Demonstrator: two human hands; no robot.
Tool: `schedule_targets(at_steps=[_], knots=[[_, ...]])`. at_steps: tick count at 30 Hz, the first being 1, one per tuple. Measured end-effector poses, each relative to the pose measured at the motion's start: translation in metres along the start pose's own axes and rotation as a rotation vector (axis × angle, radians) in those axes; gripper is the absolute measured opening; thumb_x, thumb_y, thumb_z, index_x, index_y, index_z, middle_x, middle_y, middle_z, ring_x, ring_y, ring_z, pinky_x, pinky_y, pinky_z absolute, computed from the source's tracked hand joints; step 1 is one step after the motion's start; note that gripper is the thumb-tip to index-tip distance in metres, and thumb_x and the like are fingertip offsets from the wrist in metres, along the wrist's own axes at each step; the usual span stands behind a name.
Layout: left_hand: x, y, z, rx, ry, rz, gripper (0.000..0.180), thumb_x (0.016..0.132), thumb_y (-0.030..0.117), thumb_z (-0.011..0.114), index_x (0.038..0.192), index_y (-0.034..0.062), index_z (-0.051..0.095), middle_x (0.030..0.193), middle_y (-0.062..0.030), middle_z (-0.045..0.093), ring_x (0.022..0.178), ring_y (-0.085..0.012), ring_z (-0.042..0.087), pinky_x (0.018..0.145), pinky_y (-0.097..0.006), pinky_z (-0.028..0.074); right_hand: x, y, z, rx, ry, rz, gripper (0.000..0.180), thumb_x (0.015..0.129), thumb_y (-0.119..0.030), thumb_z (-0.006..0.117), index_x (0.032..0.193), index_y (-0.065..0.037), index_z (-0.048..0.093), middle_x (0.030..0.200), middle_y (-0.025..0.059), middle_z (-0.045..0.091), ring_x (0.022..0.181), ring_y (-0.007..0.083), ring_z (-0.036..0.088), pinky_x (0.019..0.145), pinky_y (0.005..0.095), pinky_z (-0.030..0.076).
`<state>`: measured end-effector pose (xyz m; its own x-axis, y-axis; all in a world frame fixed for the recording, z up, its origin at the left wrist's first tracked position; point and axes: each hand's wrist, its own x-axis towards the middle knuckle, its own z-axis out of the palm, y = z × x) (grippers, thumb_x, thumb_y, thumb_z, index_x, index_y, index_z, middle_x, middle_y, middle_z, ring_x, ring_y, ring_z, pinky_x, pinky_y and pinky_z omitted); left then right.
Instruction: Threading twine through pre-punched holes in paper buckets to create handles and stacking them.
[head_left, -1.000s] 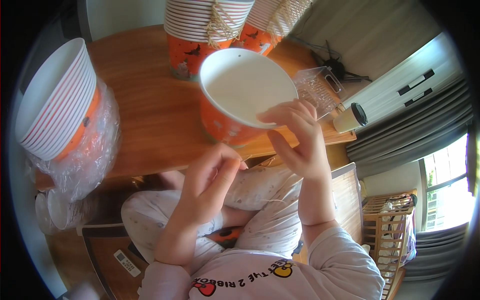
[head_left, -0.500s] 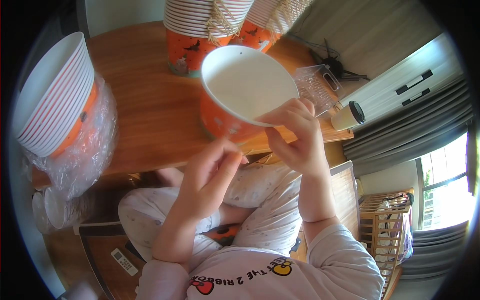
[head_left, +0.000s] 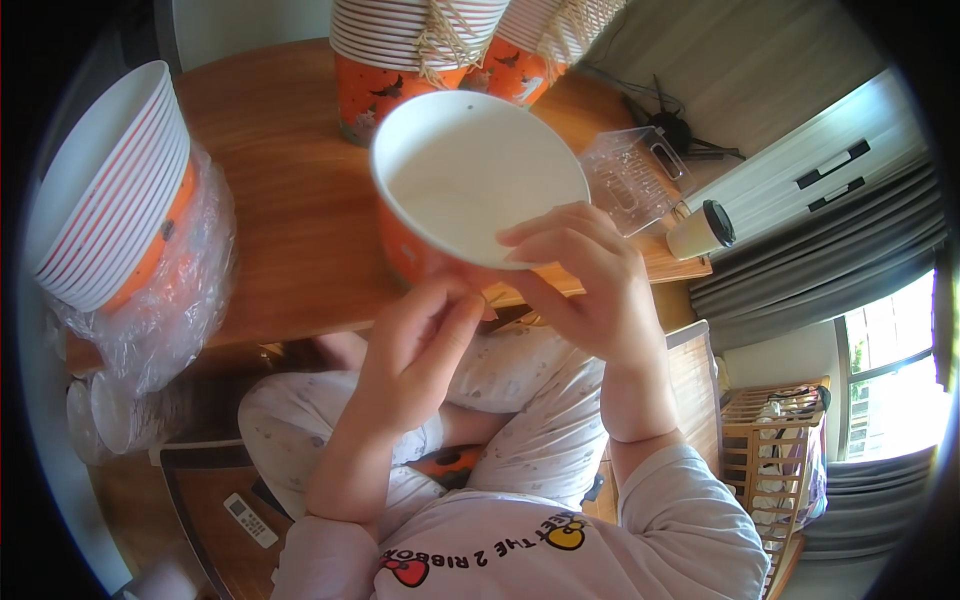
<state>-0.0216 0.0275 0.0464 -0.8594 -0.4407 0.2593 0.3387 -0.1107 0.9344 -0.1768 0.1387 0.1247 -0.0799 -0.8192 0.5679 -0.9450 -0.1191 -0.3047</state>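
Note:
A paper bucket (head_left: pixel 405 235), white inside and orange with a printed pattern outside, stands near the table's front edge, its mouth tipped toward me. My right hand (head_left: pixel 590 275) grips its near right rim, fingers over the inside and thumb below on the outer side. Just under the near rim is my left hand (head_left: pixel 425 345), its thumb and fingertips pressed together close to the bucket's wall. A small tan bit shows at those fingertips, too little to name. The bucket's lower near side is partly hidden by my hands.
Nested bucket stacks with tan twine handles (head_left: pixel 450 40) stand behind. Another stack (head_left: pixel 110 195) in clear plastic wrap is at the left. A clear plastic basket (head_left: pixel 635 180) and a lidded cup (head_left: pixel 700 230) sit right. A remote (head_left: pixel 250 520) lies lower left.
The bucket has shifted slightly left and toward me. My right hand has moved its fingers further over the rim, and the left hand stays nearly in place.

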Motion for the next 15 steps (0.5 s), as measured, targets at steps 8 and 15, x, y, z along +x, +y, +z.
schedule_targets(at_steps=[8, 15], knots=[[0.002, -0.006, 0.002, -0.048, 0.066, 0.048, 0.012, 0.1, 0.009, 0.054, 0.094, -0.0002, 0.059, 0.087, -0.002, 0.064, 0.079, -0.0051, 0.054, 0.07, -0.02, 0.042, 0.002, -0.005, -0.006, 0.115, -0.008, -0.003, 0.02, 0.076, 0.0, 0.074, 0.094, -0.004, 0.067, 0.097, 0.0068, 0.07, 0.09, 0.0276, 0.063, 0.076, 0.0368, 0.052], [0.002, -0.006, 0.001, -0.053, 0.067, 0.057, 0.012, 0.099, 0.009, 0.054, 0.094, -0.0007, 0.058, 0.084, -0.0019, 0.062, 0.076, -0.0056, 0.052, 0.069, -0.02, 0.041, 0.003, -0.004, -0.01, 0.234, -0.028, 0.059, 0.015, 0.08, 0.002, 0.071, 0.095, -0.002, 0.071, 0.093, 0.0069, 0.07, 0.089, 0.0258, 0.064, 0.078, 0.0368, 0.052]])
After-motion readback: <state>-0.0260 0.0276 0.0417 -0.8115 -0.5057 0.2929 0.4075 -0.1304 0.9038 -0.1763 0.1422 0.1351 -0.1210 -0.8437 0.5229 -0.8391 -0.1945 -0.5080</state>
